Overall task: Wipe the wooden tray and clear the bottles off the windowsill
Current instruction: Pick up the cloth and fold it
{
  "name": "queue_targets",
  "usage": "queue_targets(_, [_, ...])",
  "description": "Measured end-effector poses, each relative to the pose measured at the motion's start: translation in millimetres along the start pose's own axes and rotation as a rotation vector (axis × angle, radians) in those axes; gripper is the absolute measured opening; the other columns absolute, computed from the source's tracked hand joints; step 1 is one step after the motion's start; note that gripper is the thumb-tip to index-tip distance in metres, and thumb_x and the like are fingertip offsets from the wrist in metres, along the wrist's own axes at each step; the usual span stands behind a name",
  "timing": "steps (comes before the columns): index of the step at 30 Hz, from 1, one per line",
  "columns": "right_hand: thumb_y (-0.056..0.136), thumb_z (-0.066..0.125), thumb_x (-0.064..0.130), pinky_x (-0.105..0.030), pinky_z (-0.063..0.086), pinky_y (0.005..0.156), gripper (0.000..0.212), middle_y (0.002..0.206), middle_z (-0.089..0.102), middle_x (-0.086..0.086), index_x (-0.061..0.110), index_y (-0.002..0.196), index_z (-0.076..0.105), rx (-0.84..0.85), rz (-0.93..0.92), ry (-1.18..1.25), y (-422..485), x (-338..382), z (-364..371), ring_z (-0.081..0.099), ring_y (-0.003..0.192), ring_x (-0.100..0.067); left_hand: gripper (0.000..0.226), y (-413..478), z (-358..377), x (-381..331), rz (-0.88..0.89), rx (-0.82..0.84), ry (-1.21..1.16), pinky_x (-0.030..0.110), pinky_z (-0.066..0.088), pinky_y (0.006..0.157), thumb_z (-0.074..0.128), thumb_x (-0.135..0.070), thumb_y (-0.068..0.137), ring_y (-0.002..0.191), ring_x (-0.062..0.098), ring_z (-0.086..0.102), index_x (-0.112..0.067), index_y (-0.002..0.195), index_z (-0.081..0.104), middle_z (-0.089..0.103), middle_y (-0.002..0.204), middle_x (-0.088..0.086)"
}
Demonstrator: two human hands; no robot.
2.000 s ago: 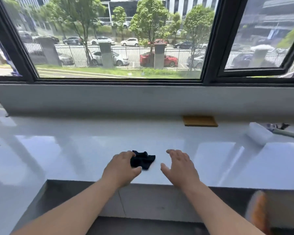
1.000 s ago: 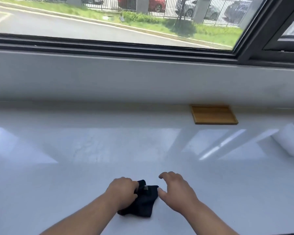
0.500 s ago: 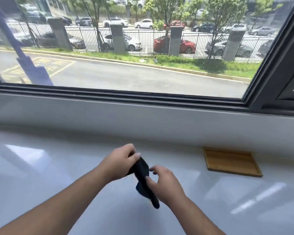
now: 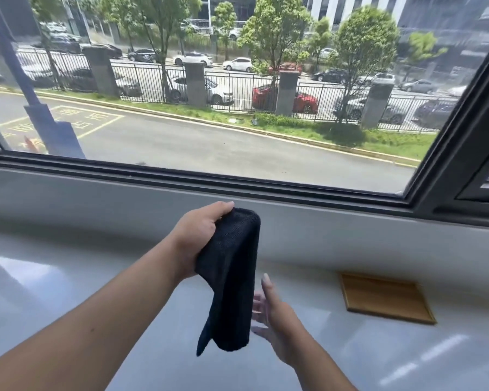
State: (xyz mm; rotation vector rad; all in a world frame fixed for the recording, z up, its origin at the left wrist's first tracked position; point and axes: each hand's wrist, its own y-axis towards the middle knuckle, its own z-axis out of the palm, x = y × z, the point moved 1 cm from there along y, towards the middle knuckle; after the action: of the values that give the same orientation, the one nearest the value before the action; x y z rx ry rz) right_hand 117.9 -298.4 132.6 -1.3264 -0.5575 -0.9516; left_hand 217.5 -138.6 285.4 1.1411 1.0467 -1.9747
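Note:
My left hand (image 4: 199,235) is raised above the white windowsill (image 4: 68,283) and grips the top of a black cloth (image 4: 232,277), which hangs down folded. Just right of the cloth's lower end, my right hand (image 4: 277,314) has its fingers spread, close to the cloth; whether it touches it is unclear. A flat wooden tray (image 4: 384,297) lies on the sill at the right, against the grey wall under the window. No bottles are in view.
A grey wall strip (image 4: 336,235) runs behind the sill, with the dark window frame (image 4: 266,187) above it. Outside are a road, a fence and parked cars. The sill's surface is glossy, with bright reflections.
Both hands picked the cloth up off the sill. The left hand has lifted it higher, so it hangs unfolded, and the right hand has let go of its lower part. The view has tilted up.

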Motion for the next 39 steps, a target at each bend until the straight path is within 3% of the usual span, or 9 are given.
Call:
queue_targets(4, [0.097,0.066,0.027,-0.035,0.054,0.069,0.021,0.082,0.074,-0.007,0.011,0.111,0.071,0.106,0.012,0.15,-7,-2,33,0.067,0.072,-0.024,0.038,5,-8,-2,-0.054,0.125,-0.054,0.039,0.053,0.077,0.06,-0.037,0.101,0.08,0.031,0.067,-0.001,0.109,0.07,0.068,0.095,0.018])
queue_targets(6, [0.089,0.07,0.027,-0.042,0.052,0.076,0.032,0.088,0.074,-0.016,0.007,0.114,0.072,0.043,0.022,0.198,-6,-6,39,0.064,0.079,-0.031,0.04,8,-15,0,-0.059,0.127,-0.079,0.04,0.053,0.083,0.06,-0.037,0.101,0.085,0.031,0.068,0.0,0.11,0.072,0.069,0.099,0.018])
queue_targets(11, [0.087,0.045,0.085,-0.05,0.053,0.107,0.085,0.146,0.06,-0.022,0.016,0.129,0.074,0.076,0.157,0.416,-8,-34,28,0.065,0.125,-0.039,0.037,9,-21,5,-0.088,0.202,-0.118,0.032,0.058,0.072,0.057,-0.033,0.102,0.077,0.026,0.07,-0.001,0.101,0.076,0.071,0.092,0.015])
queue_targets(15, [0.08,0.05,0.089,-0.044,0.054,0.087,0.1,0.131,0.069,-0.02,0.008,0.137,0.067,0.124,0.134,0.396,-8,-49,29,0.064,0.098,-0.034,0.036,3,-13,5,-0.13,0.286,-0.13,0.034,0.053,0.073,0.059,-0.035,0.1,0.076,0.024,0.066,-0.003,0.096,0.076,0.07,0.089,0.012])
queue_targets(19, [0.08,0.043,0.089,-0.052,0.048,0.111,0.093,0.133,0.071,-0.012,0.019,0.135,0.07,0.124,0.046,0.36,-6,-48,33,0.068,0.121,-0.033,0.027,0,-8,-4,-0.075,0.289,-0.12,0.033,0.051,0.068,0.059,-0.027,0.097,0.073,0.024,0.062,-0.003,0.095,0.072,0.065,0.085,0.013])
queue_targets(24, [0.099,0.063,0.046,-0.052,0.049,0.11,0.053,0.146,0.063,-0.013,0.02,0.145,0.059,0.142,-0.079,0.49,0,-29,24,0.061,0.133,-0.033,0.025,-2,-17,-9,0.021,0.269,-0.173,0.029,0.059,0.065,0.055,-0.017,0.094,0.072,0.027,0.069,0.002,0.094,0.073,0.069,0.084,0.017])
queue_targets(29, [0.085,0.073,0.023,-0.046,0.051,0.104,0.057,0.133,0.07,-0.018,0.003,0.138,0.064,0.062,-0.177,0.517,-1,-7,-11,0.069,0.113,-0.032,0.032,-1,-60,6,0.054,0.003,-0.006,0.037,0.058,0.073,0.053,-0.028,0.101,0.078,0.031,0.072,-0.003,0.098,0.073,0.073,0.085,0.017])
queue_targets(33, [0.089,0.065,0.01,-0.042,0.055,0.089,0.045,0.128,0.072,-0.023,-0.003,0.132,0.064,-0.064,-0.214,0.287,-9,24,-41,0.072,0.104,-0.032,0.018,6,-112,38,0.039,-0.257,0.178,0.039,0.058,0.066,0.063,-0.025,0.101,0.074,0.024,0.072,-0.009,0.096,0.068,0.07,0.085,0.011])
queue_targets(39, [0.097,0.057,-0.007,-0.033,0.06,0.073,0.022,0.111,0.078,-0.023,-0.002,0.113,0.07,-0.196,-0.245,-0.163,-21,69,-53,0.076,0.092,-0.027,0.017,5,-155,78,-0.109,-0.311,0.354,0.04,0.051,0.084,0.08,-0.021,0.09,0.087,0.014,0.078,-0.016,0.094,0.064,0.082,0.093,0.0])
